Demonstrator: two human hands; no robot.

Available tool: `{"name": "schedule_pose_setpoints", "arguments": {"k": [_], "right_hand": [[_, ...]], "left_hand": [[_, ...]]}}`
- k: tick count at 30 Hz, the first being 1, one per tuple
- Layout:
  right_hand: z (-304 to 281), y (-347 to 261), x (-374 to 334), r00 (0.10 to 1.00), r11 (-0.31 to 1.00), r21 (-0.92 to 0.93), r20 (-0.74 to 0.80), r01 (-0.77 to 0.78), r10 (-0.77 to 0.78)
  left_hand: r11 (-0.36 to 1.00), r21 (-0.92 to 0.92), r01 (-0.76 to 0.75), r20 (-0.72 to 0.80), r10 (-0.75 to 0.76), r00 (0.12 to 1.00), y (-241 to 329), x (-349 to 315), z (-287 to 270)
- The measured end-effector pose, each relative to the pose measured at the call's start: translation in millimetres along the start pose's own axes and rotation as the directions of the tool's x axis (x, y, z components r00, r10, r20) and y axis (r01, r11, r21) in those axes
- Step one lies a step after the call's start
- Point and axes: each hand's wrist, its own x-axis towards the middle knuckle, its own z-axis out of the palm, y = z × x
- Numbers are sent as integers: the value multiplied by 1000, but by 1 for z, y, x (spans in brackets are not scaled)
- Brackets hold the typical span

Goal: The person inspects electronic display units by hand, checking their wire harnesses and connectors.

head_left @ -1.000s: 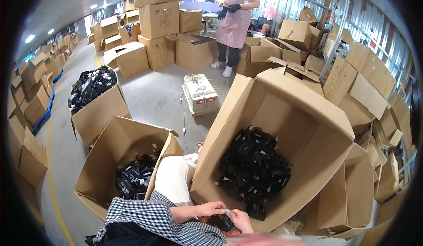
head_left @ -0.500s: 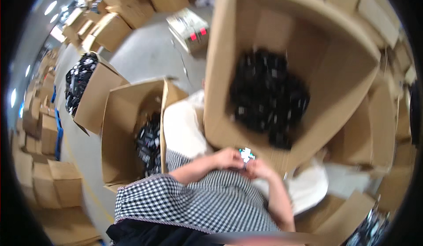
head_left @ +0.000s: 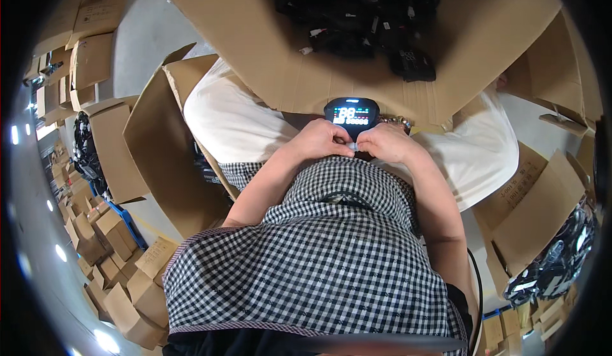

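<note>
A dark, rounded digital display panel [head_left: 352,112] sits at my lap against the near edge of a large cardboard box [head_left: 255,56], its screen lit with digits and coloured marks. Just below the screen, my left hand [head_left: 320,140] and my right hand [head_left: 389,143] meet with fingertips pinched. Between them is a small white plug connector [head_left: 352,146], which both hands grip. Its wires are mostly hidden by my fingers. Inside the large box lies a heap of black display units with cables [head_left: 344,18], and one unlit display unit [head_left: 413,64] rests nearest me.
At my left stands an open carton [head_left: 162,145] with black units partly visible inside. Beyond it, another box [head_left: 115,145] holds more dark parts. A carton of bagged black parts [head_left: 551,260] is at lower right. Stacked cardboard boxes [head_left: 131,292] line the left.
The view has tilted downward, so the large box now sits higher in the picture. The display, lit in both frames, now faces up clearly, with my hands below its screen.
</note>
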Motion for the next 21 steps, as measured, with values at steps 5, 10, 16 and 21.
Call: {"name": "schedule_pose_setpoints", "arguments": {"k": [5, 10, 16, 21], "right_hand": [[-22, 4, 6, 997, 999, -5, 62, -54, 54], [-32, 55, 8, 791, 876, 259, -379, -407, 480], [-31, 139, 40, 345, 80, 952, -184, 295, 920], [-20, 168, 53, 179, 428, 900, -436, 79, 882]], "left_hand": [[1000, -4, -16, -39, 16, 999, 4, 7, -7], [973, -178, -144, -494, 38, 869, 0, -19, -17], [659, -626, -418, -736, -321, 597, 16, -15, -22], [860, -450, -243, -667, -142, 731, 24, -7, -19]]}}
